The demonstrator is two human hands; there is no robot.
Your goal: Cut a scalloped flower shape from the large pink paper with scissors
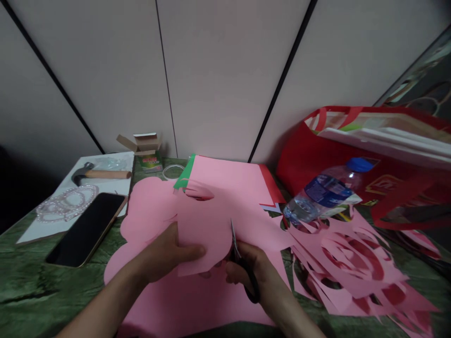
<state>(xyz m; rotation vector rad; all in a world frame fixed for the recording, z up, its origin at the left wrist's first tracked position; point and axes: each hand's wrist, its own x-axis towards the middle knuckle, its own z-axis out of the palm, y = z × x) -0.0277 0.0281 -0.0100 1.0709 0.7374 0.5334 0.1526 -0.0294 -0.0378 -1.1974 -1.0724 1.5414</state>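
My left hand (179,256) pinches a sheet of pink paper (207,234), thumb on top and fingers underneath. In my right hand (255,270) is a pair of black-handled scissors (251,281), its blades pointing up and away at the sheet's curved right edge. The paper is partly cut, with a rounded outline beside the blades and a hole near its far edge. Beneath it lie more pink sheets (225,310) and, at the left, scalloped pink pieces (144,206). My right fingers are partly hidden by the scissor handles.
Cut pink scraps (352,267) pile up on the right. Behind them lean a water bottle (324,192) and a red bag (296,150). At left lie a phone (88,230), a hammer (102,174), beads (66,202) and a small open box (150,159). A wall panel (218,84) stands behind.
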